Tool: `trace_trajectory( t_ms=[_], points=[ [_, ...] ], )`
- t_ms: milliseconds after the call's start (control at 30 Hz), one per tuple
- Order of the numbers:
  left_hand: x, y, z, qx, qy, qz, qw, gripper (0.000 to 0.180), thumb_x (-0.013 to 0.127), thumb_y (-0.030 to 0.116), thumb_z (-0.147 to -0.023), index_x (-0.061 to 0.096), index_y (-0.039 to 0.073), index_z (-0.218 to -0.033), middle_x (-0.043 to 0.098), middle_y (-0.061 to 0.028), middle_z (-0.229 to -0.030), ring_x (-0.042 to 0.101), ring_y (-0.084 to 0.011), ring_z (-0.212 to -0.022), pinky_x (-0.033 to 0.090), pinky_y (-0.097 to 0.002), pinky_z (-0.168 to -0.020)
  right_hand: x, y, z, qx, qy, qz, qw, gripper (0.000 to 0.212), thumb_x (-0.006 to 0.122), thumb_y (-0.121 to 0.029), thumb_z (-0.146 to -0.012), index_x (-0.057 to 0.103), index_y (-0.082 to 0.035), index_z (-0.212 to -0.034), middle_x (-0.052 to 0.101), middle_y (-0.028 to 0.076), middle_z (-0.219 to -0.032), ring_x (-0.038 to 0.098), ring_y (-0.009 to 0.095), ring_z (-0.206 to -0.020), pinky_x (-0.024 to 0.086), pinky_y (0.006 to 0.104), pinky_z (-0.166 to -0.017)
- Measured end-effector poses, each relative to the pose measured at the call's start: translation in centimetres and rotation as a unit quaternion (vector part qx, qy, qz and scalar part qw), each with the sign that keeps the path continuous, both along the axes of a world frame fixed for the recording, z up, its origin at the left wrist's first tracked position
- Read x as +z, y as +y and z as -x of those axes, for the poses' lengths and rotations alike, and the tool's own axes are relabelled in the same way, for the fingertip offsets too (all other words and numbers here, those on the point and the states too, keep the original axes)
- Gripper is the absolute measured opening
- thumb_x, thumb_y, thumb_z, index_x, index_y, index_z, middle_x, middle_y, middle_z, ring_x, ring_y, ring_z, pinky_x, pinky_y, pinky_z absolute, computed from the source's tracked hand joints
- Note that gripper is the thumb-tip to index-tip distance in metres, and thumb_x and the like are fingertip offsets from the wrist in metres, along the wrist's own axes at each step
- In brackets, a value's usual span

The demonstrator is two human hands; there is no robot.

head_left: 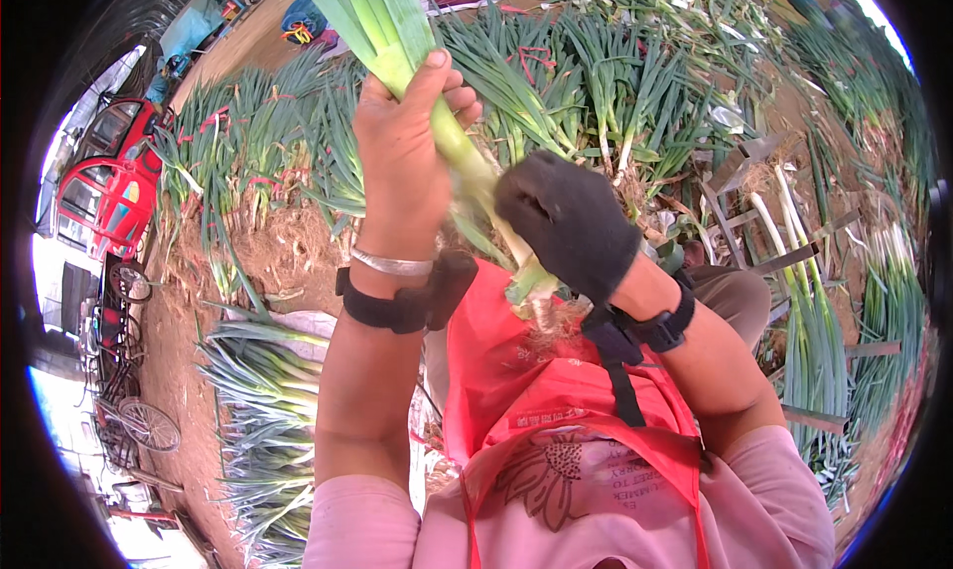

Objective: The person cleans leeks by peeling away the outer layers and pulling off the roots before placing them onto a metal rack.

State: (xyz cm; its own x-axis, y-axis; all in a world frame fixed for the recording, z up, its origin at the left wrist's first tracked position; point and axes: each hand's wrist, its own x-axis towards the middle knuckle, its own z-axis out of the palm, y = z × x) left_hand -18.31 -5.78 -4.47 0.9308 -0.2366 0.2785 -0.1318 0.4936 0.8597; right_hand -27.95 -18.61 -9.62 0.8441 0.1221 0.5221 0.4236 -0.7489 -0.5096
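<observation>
My left hand (407, 137) is bare and wrapped round the upper stalk of a leek (458, 150), its thumb lying along the stem. Wide green leaves rise past the top of the picture, while the pale root end with hairy roots slants down toward my lap. On my right hand (571, 216) is a black glove; its fingers are curled closed against the right side of the lower stalk. Whatever sits between those fingers is hidden. Beside them the stalk is blurred, and a loose leaf strip (478, 233) hangs to its left.
Tied leek bundles (253, 137) stand ahead on the soil. More leeks (263, 420) lie in a pile at left. To the right, several leeks (806, 301) rest across a metal frame (733, 221). A red apron (536, 370) covers my lap. A red vehicle (109, 197) and bicycles (149, 423) stand far left.
</observation>
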Motion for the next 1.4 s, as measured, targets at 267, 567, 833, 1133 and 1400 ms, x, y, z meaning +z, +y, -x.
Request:
trace_trajectory(
  t_ms=[267, 567, 833, 1133, 1400],
  points=[
    [-0.8, 2.2, -1.8, 0.026, 0.013, 0.011, 1.000, 0.024, 0.064, 0.012, -0.089, 0.051, 0.003, -0.107, 0.059, -0.0080, -0.093, 0.063, -0.0178, -0.081, 0.055, -0.0325, -0.072, -4.4, -3.4, 7.6, 0.215, 0.201, -0.070, 0.953, 0.023, 0.067, -0.012, -0.077, 0.062, -0.008, -0.099, 0.062, 0.013, -0.089, 0.060, 0.032, -0.082, 0.050, 0.0395, -0.075],
    [2.0, -0.6, 2.8, -0.044, 0.011, -0.025, 0.999, 0.029, 0.052, 0.012, -0.095, 0.045, 0.003, -0.122, 0.057, -0.0154, -0.118, 0.058, -0.0275, -0.111, 0.049, -0.0458, -0.092, 0.0, 0.5, 0.6, -0.013, 0.018, -0.282, 0.959, 0.037, 0.072, -0.009, -0.071, 0.060, -0.006, -0.105, 0.060, 0.012, -0.090, 0.061, 0.027, -0.076, 0.051, 0.0344, -0.068],
    [2.0, 0.5, 2.1, -0.349, 0.039, 0.050, 0.935, 0.038, 0.048, 0.014, -0.097, 0.041, 0.004, -0.133, 0.058, -0.0086, -0.106, 0.061, -0.0214, -0.098, 0.048, -0.0454, -0.094, 0.6, -0.8, 2.3, 0.085, 0.187, -0.406, 0.891, 0.021, 0.067, -0.004, -0.084, 0.060, -0.003, -0.104, 0.060, -0.001, -0.094, 0.054, 0.005, -0.084, 0.045, 0.0217, -0.074],
    [1.0, -1.1, 3.1, -0.057, 0.074, -0.053, 0.994, 0.030, 0.059, 0.011, -0.092, 0.052, 0.006, -0.122, 0.052, 0.0003, -0.087, 0.051, -0.0074, -0.067, 0.045, -0.0240, -0.060, -0.2, 1.4, 1.9, 0.003, 0.121, -0.367, 0.922, 0.021, 0.070, -0.014, -0.077, 0.061, -0.002, -0.091, 0.063, 0.006, -0.078, 0.059, 0.012, -0.066, 0.048, 0.0294, -0.060],
    [0.6, 0.3, 2.6, -0.016, 0.113, -0.098, 0.989, 0.032, 0.060, 0.025, -0.093, 0.052, 0.008, -0.119, 0.054, -0.0013, -0.088, 0.054, -0.0103, -0.068, 0.047, -0.0270, -0.064, -0.3, 1.3, 1.4, 0.053, 0.135, -0.285, 0.947, 0.015, 0.070, -0.008, -0.077, 0.055, -0.006, -0.079, 0.052, -0.001, -0.075, 0.047, 0.006, -0.068, 0.040, 0.0232, -0.059]
  ],
)
